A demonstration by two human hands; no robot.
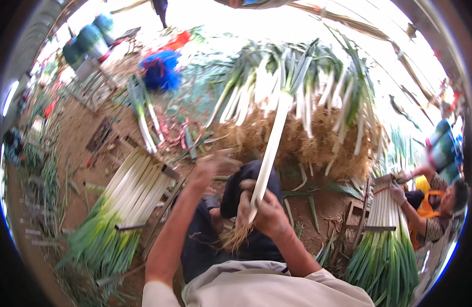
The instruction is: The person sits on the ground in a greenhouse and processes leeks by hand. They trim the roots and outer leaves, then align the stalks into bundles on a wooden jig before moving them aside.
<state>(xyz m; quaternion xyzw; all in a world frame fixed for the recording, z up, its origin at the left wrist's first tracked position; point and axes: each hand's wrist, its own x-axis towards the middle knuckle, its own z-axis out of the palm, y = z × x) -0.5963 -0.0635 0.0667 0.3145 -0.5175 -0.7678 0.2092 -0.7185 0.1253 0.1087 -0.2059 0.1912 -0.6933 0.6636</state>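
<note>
My right hand [268, 213] grips a long white leek [275, 142] near its root end, over my knees. Brown roots hang below the fingers, and the green leaves point away towards a big heap. Raised to the left of that leek is my left hand [217, 167], blurred, with no leek visible in it; its fingers look extended. Peeled leeks [134, 184] lie side by side in a metal rack on the left, their green tops hanging towards me. Beyond my knees, the heap of unpeeled leeks [270, 84] shows matted brown roots [297, 134] on the near side.
At right, a person in an orange apron [435, 203] works at another rack of leeks [383, 207]. Pink ribbons [182, 132], two loose leeks [142, 115] and a blue bundle of strings [161, 69] lie ahead left. Large leek bundles [92, 40] stand farther back.
</note>
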